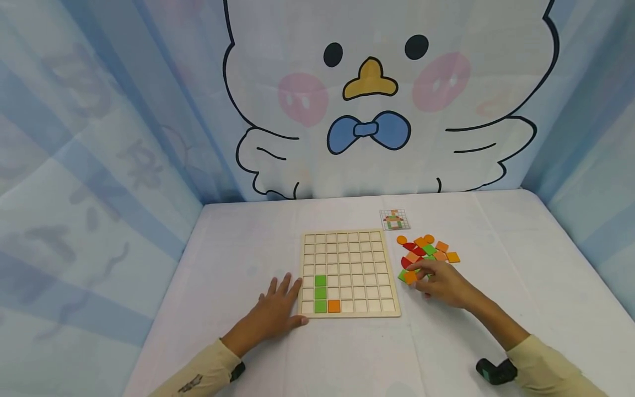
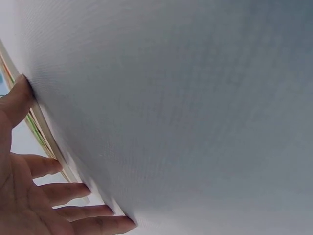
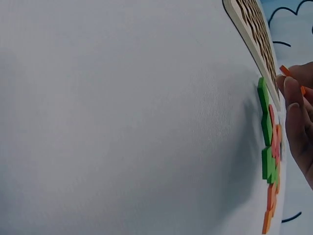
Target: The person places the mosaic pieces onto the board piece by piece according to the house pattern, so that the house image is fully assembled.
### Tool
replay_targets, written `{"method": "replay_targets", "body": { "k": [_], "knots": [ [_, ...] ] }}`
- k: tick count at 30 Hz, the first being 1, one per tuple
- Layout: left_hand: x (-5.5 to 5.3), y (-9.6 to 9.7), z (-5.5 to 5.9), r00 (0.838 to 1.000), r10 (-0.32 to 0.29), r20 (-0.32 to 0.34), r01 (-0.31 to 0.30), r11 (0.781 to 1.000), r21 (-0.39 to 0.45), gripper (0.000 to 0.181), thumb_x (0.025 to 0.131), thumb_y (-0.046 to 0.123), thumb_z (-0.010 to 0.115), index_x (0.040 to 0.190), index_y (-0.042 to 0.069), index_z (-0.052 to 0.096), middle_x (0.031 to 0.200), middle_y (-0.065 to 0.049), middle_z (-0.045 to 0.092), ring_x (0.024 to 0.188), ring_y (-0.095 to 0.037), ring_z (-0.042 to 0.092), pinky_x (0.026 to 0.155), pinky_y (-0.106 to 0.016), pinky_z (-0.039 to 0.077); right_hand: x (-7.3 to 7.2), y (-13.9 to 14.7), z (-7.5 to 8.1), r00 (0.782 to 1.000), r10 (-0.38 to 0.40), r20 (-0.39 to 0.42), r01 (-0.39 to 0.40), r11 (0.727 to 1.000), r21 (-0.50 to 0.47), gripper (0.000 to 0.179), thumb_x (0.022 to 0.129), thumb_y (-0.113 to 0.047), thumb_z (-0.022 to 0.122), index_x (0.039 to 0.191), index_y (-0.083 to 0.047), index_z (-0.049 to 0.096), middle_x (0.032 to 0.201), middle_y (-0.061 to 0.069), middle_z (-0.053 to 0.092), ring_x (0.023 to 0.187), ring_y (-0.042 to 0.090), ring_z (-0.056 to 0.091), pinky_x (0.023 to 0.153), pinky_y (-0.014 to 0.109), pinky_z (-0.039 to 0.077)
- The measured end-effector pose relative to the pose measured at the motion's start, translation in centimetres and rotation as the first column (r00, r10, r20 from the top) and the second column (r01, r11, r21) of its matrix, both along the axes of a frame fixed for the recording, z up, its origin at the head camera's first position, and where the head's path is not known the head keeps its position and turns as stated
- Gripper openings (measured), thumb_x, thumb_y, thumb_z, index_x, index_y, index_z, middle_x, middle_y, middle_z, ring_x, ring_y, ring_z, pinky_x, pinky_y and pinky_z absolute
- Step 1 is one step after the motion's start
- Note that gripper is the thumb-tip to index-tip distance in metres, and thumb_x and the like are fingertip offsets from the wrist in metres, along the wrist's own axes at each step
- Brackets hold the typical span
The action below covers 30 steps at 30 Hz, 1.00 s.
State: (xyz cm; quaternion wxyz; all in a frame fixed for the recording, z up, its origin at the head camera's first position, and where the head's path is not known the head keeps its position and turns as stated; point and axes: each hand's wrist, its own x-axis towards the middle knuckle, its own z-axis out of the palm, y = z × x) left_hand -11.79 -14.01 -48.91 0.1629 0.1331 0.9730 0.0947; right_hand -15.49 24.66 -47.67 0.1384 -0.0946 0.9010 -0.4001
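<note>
Sleeves [image 1: 550, 364] nearest you, board [image 1: 356, 270] beyond

Your left hand [image 1: 275, 311] is spread wide, fingers at the board's left edge, thumb by its near left corner. Your right hand [image 1: 439, 281], just off the board's right edge, pinches an orange tile [image 1: 410, 277]. On the board, green tiles [image 1: 321, 293] fill the three nearest cells of the second column from the left; an orange square [image 1: 334, 306] lies right of the lowest. Right of the board you have a pile [image 1: 419, 251] of orange, red and green pieces. Past the board's far right corner lies a card [image 1: 394, 219].
</note>
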Motion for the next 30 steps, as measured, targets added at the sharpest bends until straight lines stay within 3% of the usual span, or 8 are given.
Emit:
{"method": "replay_targets", "body": {
  "k": [11,21,30],
  "knots": [
    [-0.3,0.1,-0.2,1.0,0.007,0.018,-0.008,1.0,0.008,0.09,0.084,0.054,0.07,0.154,0.012,0.031,0.161,-0.021,0.022,0.144,-0.053,0.02,0.099,-0.073,0.034,0.2,-1.9,-0.2,0.996,0.084,0.008,-0.084,0.995,-0.056,0.035,0.088,-0.011,0.071,0.121,-0.002,0.064,0.089,0.005,0.063,0.055,0.019,0.057,0.055,0.023,0.051],
    [-0.3,0.4,0.4,0.998,0.041,0.041,-0.042,0.998,0.046,0.09,0.083,0.047,0.074,0.153,0.011,0.032,0.161,-0.022,0.022,0.144,-0.054,0.019,0.1,-0.074,0.032,0.5,-3.7,-0.5,0.992,0.122,0.012,-0.12,0.99,-0.079,0.034,0.087,-0.013,0.073,0.118,-0.005,0.064,0.091,0.006,0.064,0.056,0.018,0.057,0.057,0.024,0.053],
    [-0.3,0.4,0.1,0.998,0.053,0.046,-0.055,0.998,0.044,0.091,0.082,0.048,0.074,0.153,0.012,0.031,0.161,-0.02,0.021,0.144,-0.054,0.019,0.1,-0.074,0.032,0.6,-5.0,-0.8,0.988,0.146,0.045,-0.139,0.982,-0.126,0.031,0.087,-0.015,0.074,0.115,-0.006,0.064,0.09,0.006,0.06,0.055,0.016,0.057,0.057,0.025,0.054]
  ]
}}
